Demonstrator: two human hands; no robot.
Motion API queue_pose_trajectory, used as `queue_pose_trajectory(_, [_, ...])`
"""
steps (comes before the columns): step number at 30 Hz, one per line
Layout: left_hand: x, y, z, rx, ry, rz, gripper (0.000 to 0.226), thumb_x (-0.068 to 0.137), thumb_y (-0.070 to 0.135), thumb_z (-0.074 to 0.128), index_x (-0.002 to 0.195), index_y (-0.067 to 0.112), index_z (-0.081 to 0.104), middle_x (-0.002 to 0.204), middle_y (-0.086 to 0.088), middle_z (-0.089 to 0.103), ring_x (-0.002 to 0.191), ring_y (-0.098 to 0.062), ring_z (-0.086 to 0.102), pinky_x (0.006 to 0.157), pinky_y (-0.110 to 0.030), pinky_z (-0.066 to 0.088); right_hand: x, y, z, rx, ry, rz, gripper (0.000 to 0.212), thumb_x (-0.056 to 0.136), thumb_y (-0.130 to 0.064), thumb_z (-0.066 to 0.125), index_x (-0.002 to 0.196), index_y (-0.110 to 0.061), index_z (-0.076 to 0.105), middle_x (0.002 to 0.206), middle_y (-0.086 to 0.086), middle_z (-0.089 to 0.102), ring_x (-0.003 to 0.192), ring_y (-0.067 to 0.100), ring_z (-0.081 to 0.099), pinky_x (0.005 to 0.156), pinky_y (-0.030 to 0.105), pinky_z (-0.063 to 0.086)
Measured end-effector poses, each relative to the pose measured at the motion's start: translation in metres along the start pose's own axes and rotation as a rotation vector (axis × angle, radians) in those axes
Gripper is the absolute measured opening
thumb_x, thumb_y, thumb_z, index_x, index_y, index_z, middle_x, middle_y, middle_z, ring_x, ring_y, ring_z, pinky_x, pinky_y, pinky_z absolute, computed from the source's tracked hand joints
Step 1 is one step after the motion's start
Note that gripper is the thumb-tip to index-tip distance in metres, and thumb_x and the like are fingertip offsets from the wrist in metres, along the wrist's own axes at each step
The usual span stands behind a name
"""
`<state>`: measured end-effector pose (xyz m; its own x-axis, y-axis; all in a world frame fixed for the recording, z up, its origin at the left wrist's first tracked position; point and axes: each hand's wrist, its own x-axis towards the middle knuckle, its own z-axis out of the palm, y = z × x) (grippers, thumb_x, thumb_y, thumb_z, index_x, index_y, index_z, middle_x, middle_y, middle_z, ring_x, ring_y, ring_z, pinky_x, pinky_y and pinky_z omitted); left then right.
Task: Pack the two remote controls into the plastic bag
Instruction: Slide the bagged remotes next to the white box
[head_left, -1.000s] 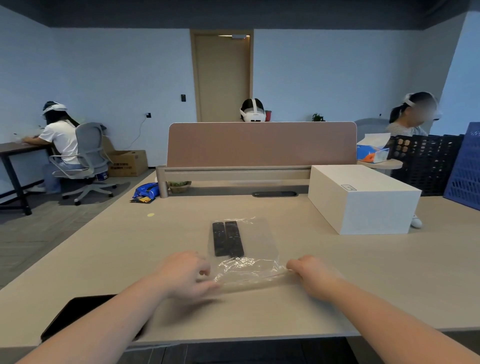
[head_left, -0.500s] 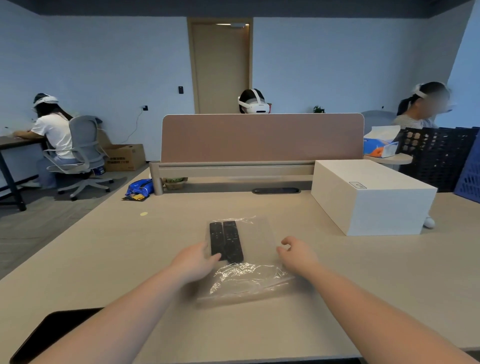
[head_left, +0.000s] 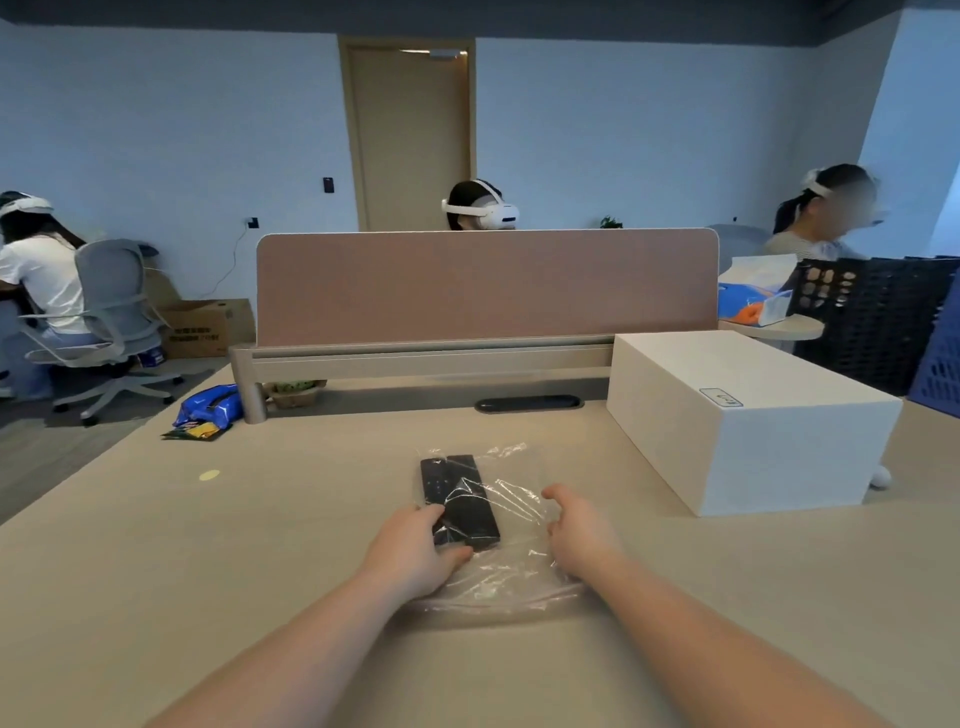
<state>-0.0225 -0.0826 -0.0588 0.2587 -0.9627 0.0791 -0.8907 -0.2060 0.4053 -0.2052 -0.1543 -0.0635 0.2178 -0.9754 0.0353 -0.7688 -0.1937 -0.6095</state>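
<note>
Two black remote controls lie side by side inside a clear plastic bag (head_left: 511, 579) on the beige table (head_left: 260, 545); the left remote (head_left: 431, 478) is slightly further away than the right remote (head_left: 470, 501). My left hand (head_left: 415, 556) covers the remotes' near left end, with fingers over the top and thumb pressed against the bag beneath them. My right hand (head_left: 576, 530) rests on the bag's right side, its fingers curled and apart, holding nothing that I can see. The bag's near edge lies crumpled between my wrists.
A white box (head_left: 748, 421) stands to the right of the bag. A pink desk divider (head_left: 483, 286) closes the far edge, with a blue snack packet (head_left: 210, 410) at its left foot. Black crates (head_left: 883, 317) stand far right. Other people sit beyond.
Both hands have moved forward from the bag's near edge to either side of the remotes. My left hand now grips their near end. The right remote looks slightly skewed.
</note>
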Motion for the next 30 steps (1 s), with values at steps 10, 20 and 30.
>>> queue_pose_trajectory(10, [0.081, 0.055, 0.039, -0.026, -0.009, 0.081, 0.057, 0.078, 0.054, 0.059, 0.124, 0.022, 0.051, 0.124, -0.005, 0.058, 0.116, -0.025, 0.052, 0.096, -0.033, 0.044, 0.063, 0.037, -0.05, -0.475, 0.053, -0.078, 0.039, 0.08, 0.007, 0.048, 0.115, -0.01, 0.049, 0.114, 0.013, 0.054, 0.104, 0.033, 0.055, 0.081, 0.038, 0.048])
queue_pose_trajectory(20, [0.129, 0.094, 0.068, -0.075, 0.003, 0.138, 0.053, 0.078, 0.052, 0.059, 0.12, 0.02, 0.054, 0.119, -0.006, 0.061, 0.112, -0.026, 0.054, 0.093, -0.035, 0.046, 0.093, 0.053, -0.075, -0.665, 0.141, -0.031, 0.035, 0.084, 0.01, 0.045, 0.115, -0.007, 0.05, 0.119, 0.014, 0.055, 0.114, 0.032, 0.049, 0.09, 0.039, 0.046])
queue_pose_trajectory(30, [0.127, 0.097, 0.075, -0.091, 0.03, 0.12, 0.062, 0.082, 0.052, 0.052, 0.133, 0.02, 0.038, 0.128, -0.007, 0.053, 0.121, -0.028, 0.047, 0.098, -0.039, 0.044, 0.095, 0.067, -0.073, -0.894, 0.144, -0.176, 0.036, 0.088, -0.002, 0.047, 0.123, -0.007, 0.045, 0.126, 0.014, 0.048, 0.118, 0.031, 0.043, 0.093, 0.037, 0.041])
